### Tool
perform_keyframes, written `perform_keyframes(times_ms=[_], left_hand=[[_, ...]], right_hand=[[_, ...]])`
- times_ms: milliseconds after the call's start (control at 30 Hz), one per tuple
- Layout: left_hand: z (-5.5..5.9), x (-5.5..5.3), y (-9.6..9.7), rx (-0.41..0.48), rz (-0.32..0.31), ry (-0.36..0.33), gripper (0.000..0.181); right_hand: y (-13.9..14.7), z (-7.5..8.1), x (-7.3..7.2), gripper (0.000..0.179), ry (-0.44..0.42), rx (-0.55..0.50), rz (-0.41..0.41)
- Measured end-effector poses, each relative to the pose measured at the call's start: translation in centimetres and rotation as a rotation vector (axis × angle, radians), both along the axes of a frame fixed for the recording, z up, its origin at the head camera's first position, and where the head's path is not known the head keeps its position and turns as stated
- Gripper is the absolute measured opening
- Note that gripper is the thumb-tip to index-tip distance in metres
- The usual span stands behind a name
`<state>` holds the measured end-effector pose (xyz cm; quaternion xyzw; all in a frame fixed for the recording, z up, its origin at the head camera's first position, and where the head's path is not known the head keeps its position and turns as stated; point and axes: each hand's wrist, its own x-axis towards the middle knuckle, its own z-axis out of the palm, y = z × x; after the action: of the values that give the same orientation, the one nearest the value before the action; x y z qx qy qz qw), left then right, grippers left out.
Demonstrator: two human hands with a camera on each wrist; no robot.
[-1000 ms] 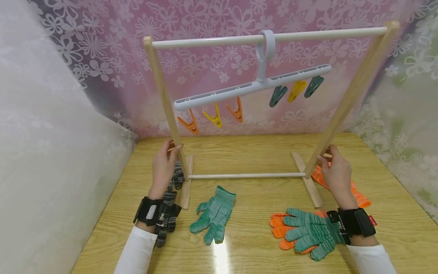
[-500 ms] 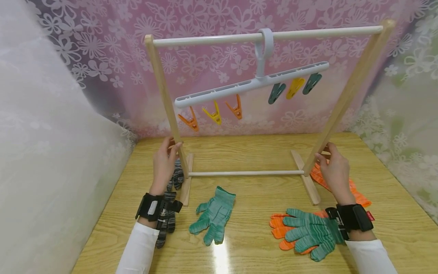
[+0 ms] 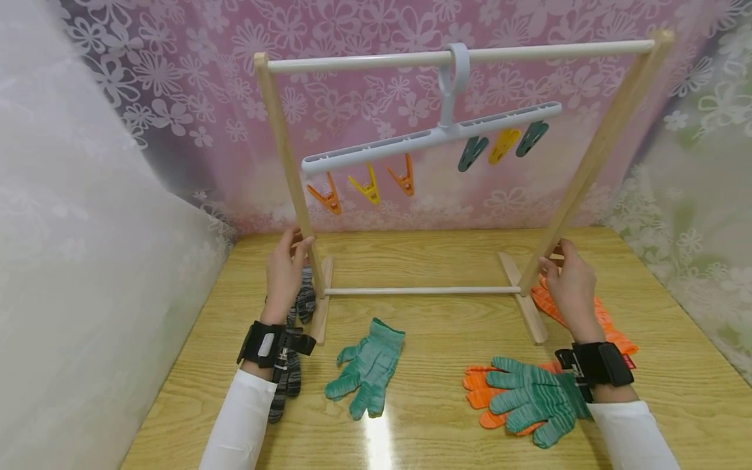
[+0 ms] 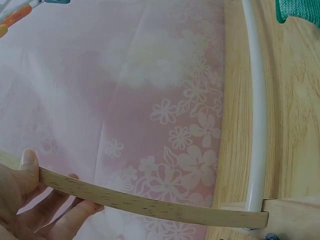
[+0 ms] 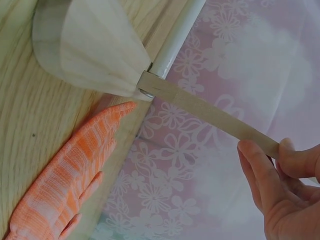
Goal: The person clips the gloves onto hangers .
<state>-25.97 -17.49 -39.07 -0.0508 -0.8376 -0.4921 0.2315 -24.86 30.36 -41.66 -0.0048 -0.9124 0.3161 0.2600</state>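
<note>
A wooden drying rack with white rods stands on the table in the head view. My left hand pinches its left post low down, between thumb and fingers. On the other side my right hand grips the right post at about the same height. Both wrist views show the thumb and fingers on either side of the wood. From the top rod hangs a pale grey hanger, tilted, with orange and yellow clips on its left and green and yellow clips on its right.
Several knit gloves lie on the wooden table: a green one in front of the rack, a green one over an orange one, another orange one by the right foot, and grey-black ones under the left forearm.
Both hands have shifted the rack away from me, toward the back curtain, and its right side slightly leftward. The hanger moves along with it. The gloves stay where they were.
</note>
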Motion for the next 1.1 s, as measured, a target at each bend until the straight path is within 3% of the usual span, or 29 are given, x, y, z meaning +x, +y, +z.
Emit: perform_keyframes(times_ms=[1100], left_hand=[[0.0,-1.8,0.1,0.016,-0.003,-0.011,0.04]], right_hand=[[-0.1,0.2,-2.7,0.029,-0.005,0.021,0.008]])
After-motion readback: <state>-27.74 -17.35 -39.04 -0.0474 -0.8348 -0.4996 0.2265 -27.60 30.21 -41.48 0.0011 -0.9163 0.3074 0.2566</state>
